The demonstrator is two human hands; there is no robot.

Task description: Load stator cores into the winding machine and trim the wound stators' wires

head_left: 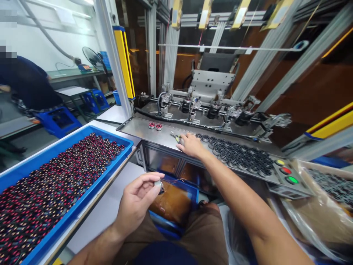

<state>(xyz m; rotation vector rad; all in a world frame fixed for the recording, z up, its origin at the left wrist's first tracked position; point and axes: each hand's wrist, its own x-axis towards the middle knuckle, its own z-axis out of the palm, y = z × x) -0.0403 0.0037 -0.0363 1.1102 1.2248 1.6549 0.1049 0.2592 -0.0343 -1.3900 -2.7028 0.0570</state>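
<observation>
My left hand (pixel 135 197) is closed, pinching a small motor stator (pixel 159 186) between thumb and fingers above my lap. Thin copper wires trail from it to the right. My right hand (pixel 191 145) reaches out to the metal shelf, its fingers closed over the yellow-green handles of small pliers (pixel 175 136). The jaws point away to the left. Just right of that hand, many black motor parts (pixel 239 152) cover the shelf in rows. Two red-wound stators (pixel 155 126) stand on the shelf to the left of the pliers.
On the left is a blue tray (pixel 128 147) full of red and copper-wound stators. Behind the shelf stands a winding machine (pixel 212 86). A button box (pixel 289 176) and a plastic-lined carton (pixel 311 217) are at right; a blue bin (pixel 195 197) sits below. A person sits far left.
</observation>
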